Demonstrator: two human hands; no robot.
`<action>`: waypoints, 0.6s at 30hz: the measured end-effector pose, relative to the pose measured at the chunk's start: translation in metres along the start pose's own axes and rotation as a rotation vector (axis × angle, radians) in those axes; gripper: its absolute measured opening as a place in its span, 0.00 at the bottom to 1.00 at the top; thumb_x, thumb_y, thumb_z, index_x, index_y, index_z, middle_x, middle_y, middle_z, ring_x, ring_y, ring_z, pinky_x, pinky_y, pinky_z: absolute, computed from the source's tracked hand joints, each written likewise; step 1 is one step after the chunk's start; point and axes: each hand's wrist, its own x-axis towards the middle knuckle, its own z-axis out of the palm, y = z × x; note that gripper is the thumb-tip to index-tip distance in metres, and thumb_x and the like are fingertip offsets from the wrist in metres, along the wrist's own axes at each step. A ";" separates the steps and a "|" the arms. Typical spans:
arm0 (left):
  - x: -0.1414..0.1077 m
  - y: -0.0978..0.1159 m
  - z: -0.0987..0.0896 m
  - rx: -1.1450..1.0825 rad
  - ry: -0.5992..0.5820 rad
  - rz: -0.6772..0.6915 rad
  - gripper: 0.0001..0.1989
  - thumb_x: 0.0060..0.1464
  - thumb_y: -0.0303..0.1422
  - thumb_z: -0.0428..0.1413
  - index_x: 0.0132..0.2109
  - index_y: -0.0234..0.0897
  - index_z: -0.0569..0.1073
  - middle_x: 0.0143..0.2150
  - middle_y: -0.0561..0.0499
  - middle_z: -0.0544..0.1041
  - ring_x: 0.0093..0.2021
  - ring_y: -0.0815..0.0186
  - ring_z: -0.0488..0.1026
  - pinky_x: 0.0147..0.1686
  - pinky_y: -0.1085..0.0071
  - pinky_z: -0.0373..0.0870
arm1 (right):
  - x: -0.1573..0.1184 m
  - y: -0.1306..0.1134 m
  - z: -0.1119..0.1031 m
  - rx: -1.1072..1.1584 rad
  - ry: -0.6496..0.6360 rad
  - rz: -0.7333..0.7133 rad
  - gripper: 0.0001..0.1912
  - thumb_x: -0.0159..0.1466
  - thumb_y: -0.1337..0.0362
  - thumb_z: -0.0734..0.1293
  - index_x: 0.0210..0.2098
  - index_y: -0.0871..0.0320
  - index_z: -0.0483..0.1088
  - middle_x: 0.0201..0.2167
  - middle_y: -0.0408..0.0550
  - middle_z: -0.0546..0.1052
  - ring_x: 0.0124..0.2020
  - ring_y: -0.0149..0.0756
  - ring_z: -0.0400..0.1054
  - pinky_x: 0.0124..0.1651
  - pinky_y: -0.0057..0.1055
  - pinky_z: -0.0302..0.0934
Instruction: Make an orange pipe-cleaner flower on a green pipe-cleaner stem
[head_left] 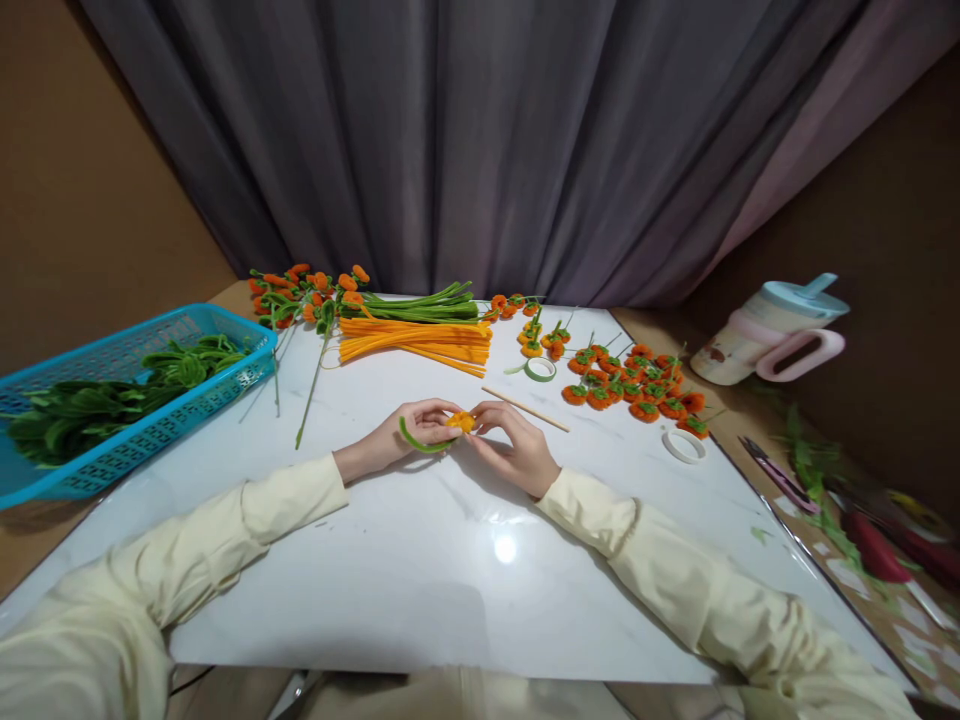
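Observation:
Near the middle of the white table (337, 600), my left hand (401, 437) pinches a small yellow-orange fuzzy flower (460, 422) from the left. A curved green fuzzy strip (420, 443) hangs at the fingers of that hand. My right hand (517, 447) has its fingertips closed on the flower's right side. Behind the hands lies a bundle of orange-yellow fuzzy stems (412, 340), with a bundle of green stems (424, 305) beyond it. A thin wooden stick (525, 409) lies just behind my right hand.
A blue basket (161, 420) of green leaves stands left. Orange flowers (300, 290) lie back left; more orange flower heads (630, 380) lie right. Green tape (540, 369), white tape (683, 445), a tumbler (765, 335) and pink-handled snips (780, 475) are also to the right.

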 end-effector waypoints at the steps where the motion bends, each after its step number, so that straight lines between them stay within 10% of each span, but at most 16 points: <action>1: 0.000 0.000 -0.001 -0.020 -0.001 -0.005 0.23 0.40 0.36 0.66 0.44 0.31 0.72 0.32 0.49 0.76 0.29 0.70 0.71 0.31 0.74 0.68 | 0.000 0.000 0.000 -0.008 0.008 -0.002 0.05 0.61 0.71 0.63 0.36 0.58 0.63 0.37 0.53 0.71 0.38 0.33 0.67 0.39 0.32 0.67; 18: -0.007 0.010 0.009 -0.002 0.035 0.020 0.20 0.43 0.37 0.64 0.40 0.32 0.67 0.27 0.53 0.75 0.22 0.73 0.70 0.26 0.75 0.68 | -0.003 0.000 0.005 -0.092 0.008 0.085 0.09 0.64 0.71 0.60 0.43 0.59 0.68 0.45 0.56 0.74 0.46 0.35 0.70 0.44 0.30 0.70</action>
